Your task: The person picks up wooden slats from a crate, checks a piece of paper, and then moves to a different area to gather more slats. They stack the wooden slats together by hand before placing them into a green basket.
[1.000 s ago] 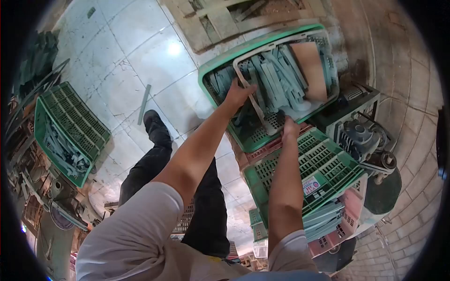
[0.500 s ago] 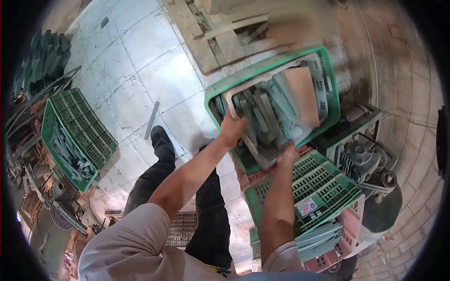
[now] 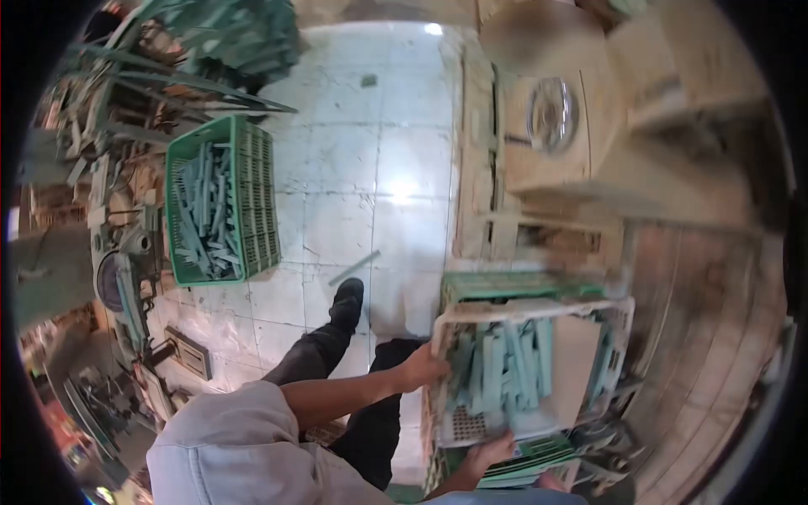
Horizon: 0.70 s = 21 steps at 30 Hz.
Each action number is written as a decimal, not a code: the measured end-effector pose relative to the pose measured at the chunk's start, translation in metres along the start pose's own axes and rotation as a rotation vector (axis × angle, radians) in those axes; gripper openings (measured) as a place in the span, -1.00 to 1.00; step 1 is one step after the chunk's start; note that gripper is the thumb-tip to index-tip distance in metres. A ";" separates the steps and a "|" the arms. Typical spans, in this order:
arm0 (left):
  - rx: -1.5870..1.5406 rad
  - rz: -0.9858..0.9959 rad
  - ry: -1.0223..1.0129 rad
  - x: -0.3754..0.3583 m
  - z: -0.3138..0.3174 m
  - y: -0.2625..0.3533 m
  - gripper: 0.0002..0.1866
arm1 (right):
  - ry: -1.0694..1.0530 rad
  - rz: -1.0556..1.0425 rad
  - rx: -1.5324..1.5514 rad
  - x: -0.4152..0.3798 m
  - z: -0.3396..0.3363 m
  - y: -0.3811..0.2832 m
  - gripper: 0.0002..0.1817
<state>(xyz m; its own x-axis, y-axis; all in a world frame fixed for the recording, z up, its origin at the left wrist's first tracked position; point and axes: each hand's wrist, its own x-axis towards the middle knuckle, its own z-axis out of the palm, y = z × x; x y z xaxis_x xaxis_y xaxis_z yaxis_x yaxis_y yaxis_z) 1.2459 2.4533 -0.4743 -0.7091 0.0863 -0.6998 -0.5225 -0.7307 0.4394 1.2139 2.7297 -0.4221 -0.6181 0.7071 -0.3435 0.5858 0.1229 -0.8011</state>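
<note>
- Pale floor tiles (image 3: 328, 168), with thin dark cracks, cover the middle of the workroom.
- At the far left, many metal parts (image 3: 126, 286) and long bars (image 3: 185, 84) lie crowded together.
- Next to them, a green crate (image 3: 258, 202) stands on the floor, and it contains many grey strips (image 3: 210, 202).
- More to the right, one loose strip (image 3: 354, 267) lies on the tiles, just beside the tip of a black shoe (image 3: 346, 303).
- Left hand (image 3: 421, 369) holds the left side of a pale basket (image 3: 539, 313); its fingers are closed around the rim.
- Right hand (image 3: 490, 454) is lower, at the near edge of the same basket; its fingers are bent and hold this edge, but they are partly hidden.
- Inside the basket are light strips (image 3: 505, 362), side by side, and to their right a flat brown board (image 3: 575, 362).
- Behind the basket shows a second green crate (image 3: 522, 284); I cannot tell if the basket touches it.
- Beyond it are a wooden pallet (image 3: 475, 168) and cardboard boxes (image 3: 547, 168).
- At the far right, a brown tiled surface (image 3: 715, 303) is blurred.
</note>
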 end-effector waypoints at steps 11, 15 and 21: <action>-0.305 0.085 0.434 -0.262 -0.095 0.163 -0.53 | -0.769 0.117 -0.172 -0.212 0.077 -0.121 -0.57; -0.494 0.238 0.521 -0.298 -0.126 0.214 -0.50 | -0.866 -0.083 -0.439 -0.284 0.160 -0.191 -0.54; -0.670 0.574 0.556 -0.289 -0.140 0.335 -0.41 | -1.052 -0.504 -0.562 -0.316 0.317 -0.289 -0.54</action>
<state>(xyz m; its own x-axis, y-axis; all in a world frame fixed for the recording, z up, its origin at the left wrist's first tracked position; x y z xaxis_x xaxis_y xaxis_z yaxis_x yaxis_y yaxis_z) 1.3416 2.0887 -0.2038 -0.3612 -0.5924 -0.7201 0.3145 -0.8044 0.5040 1.0734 2.2501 -0.2376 -0.7964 -0.3548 -0.4898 0.1493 0.6695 -0.7277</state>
